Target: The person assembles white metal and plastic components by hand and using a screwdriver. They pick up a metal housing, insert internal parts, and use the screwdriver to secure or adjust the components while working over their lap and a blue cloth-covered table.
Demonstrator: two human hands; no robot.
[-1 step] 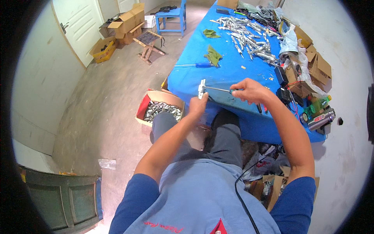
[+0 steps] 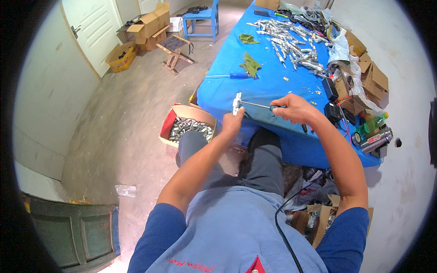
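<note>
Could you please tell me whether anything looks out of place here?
A crumpled clear plastic piece lies alone on the floor, like stray litter. Small pale scraps also dot the blue tablecloth; nothing else clearly stands out.

Here we look steeply down, head-worn and wide, over the shirt (image 2: pixel 236 218), left hand (image 2: pixel 233 122) and right hand (image 2: pixel 295 109) near, table (image 2: pixel 217 96) stretching ahead

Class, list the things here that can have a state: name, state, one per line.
Left hand: gripping a white part
Right hand: gripping a screwdriver
Screwdriver: tip at the white part
Blue-handled screwdriver: lying loose
Box by the left leg: open, holding many small parts
Folding stool: unfolded
White door: seemingly shut
Green bottle: seemingly capped
</note>
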